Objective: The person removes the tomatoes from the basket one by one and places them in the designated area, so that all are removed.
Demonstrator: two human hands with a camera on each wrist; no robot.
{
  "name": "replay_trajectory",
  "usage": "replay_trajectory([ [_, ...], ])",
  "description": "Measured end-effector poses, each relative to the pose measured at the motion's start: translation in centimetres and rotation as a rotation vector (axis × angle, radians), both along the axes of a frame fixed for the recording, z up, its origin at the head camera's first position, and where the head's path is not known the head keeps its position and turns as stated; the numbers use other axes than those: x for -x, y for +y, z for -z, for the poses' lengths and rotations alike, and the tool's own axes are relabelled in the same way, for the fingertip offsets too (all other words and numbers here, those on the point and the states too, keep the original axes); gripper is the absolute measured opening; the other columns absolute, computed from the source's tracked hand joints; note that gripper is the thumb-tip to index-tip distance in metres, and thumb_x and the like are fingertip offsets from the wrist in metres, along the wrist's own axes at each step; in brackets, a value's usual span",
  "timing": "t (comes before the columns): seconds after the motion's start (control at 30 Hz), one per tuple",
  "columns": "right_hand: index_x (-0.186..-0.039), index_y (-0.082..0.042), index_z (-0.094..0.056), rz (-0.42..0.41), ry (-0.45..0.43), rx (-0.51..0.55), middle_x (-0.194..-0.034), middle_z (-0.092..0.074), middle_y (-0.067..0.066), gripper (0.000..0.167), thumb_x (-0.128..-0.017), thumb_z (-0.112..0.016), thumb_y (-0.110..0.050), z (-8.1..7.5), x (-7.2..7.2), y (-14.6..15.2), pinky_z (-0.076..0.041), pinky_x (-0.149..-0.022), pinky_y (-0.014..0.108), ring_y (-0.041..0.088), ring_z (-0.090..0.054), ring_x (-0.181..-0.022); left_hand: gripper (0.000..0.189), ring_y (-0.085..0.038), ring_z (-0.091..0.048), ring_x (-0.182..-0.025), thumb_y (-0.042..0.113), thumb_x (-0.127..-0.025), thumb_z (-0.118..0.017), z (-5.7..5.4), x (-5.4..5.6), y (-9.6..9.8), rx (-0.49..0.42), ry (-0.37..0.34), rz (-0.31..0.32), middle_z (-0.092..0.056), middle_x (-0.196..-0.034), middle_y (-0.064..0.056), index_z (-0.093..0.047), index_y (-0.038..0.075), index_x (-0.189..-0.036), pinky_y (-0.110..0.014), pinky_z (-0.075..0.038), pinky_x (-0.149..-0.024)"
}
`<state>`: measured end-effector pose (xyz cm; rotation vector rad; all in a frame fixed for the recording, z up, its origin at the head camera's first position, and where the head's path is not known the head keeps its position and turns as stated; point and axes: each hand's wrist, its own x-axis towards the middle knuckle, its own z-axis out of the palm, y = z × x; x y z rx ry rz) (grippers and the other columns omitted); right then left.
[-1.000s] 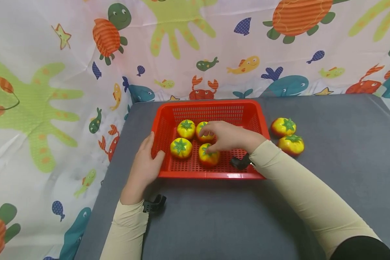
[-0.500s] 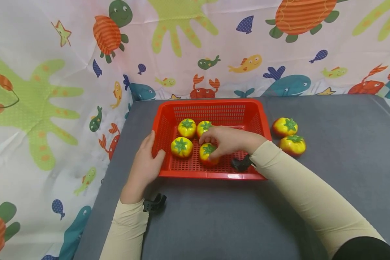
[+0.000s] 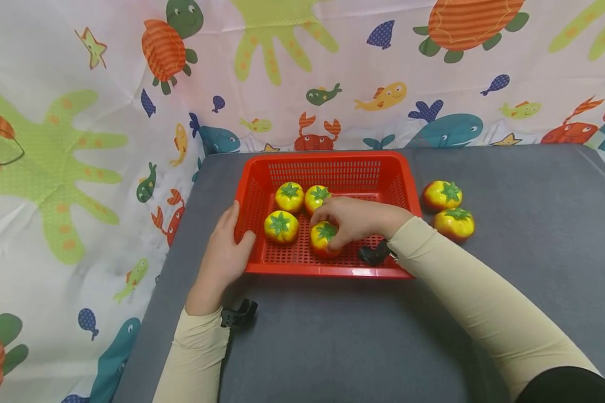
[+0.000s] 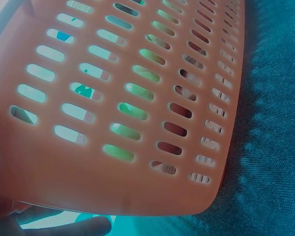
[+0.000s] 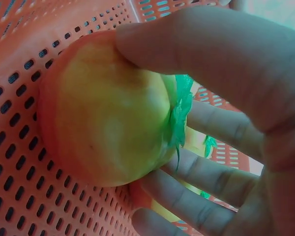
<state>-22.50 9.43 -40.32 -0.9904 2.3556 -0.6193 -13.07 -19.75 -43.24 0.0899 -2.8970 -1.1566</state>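
Note:
A red slotted plastic basket [image 3: 327,271] holds several yellow-and-red toy tomatoes with green leafy tops. My right hand [image 3: 360,217] reaches inside and grips the front right toy tomato [image 3: 320,238]. In the right wrist view, the thumb [image 5: 160,44] presses on one side of that toy tomato, while the fingers [image 5: 211,177] curve round behind its green top. Three other toy tomatoes, one of them [image 3: 281,226] at front left, sit close by. My left hand [image 3: 223,254] holds the basket's left rim near the front corner, fingers outside, thumb over the edge.
Two more toy tomatoes, the nearer one [image 3: 454,225] in front of the other [image 3: 442,195], lie right of the basket on the grey tabletop [image 3: 343,336]. A curtain [image 3: 282,67] printed with sea animals hangs behind and along the left side.
The right hand has lowered slightly and shifted right, its fingers closing round the front right toy tomato, which moved slightly rightward. The left hand stays on the basket.

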Motion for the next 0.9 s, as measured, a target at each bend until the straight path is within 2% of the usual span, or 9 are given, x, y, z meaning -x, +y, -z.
replay_trajectory([
  [0.37,-0.131,-0.016,-0.072,0.008,0.021,0.021,-0.129,-0.065,0.003,0.055,-0.079,-0.087,-0.029,-0.3,0.0,0.2,-0.054,-0.099,0.04,0.022,-0.057,-0.112,0.079,-0.038,-0.048,-0.141,0.027,-0.101,-0.055,-0.2,0.1,0.0,-0.005,0.012,-0.003,-0.03,-0.171,-0.01,-0.019,0.02,-0.17,-0.063,-0.047,-0.108],
  [0.63,-0.134,-0.016,-0.069,0.026,0.022,0.044,-0.135,-0.062,0.004,0.058,-0.081,-0.086,-0.031,-0.9,-0.3,0.3,-0.052,-0.104,0.044,0.023,-0.058,-0.116,0.08,-0.038,-0.049,-0.14,0.028,-0.1,-0.056,-0.3,0.0,0.1,-0.002,0.003,-0.012,-0.03,-0.171,-0.009,-0.018,0.021,-0.17,-0.062,-0.051,-0.103],
  [0.9,-0.135,-0.016,-0.068,0.058,-0.002,0.067,-0.134,-0.064,0.003,0.059,-0.082,-0.086,-0.033,-1.3,-0.6,0.4,-0.053,-0.103,0.046,0.025,-0.059,-0.116,0.08,-0.038,-0.051,-0.138,0.028,-0.1,-0.056,-0.3,0.1,0.1,-0.004,0.0,-0.006,-0.03,-0.171,-0.01,-0.018,0.02,-0.17,-0.06,-0.053,-0.1],
])
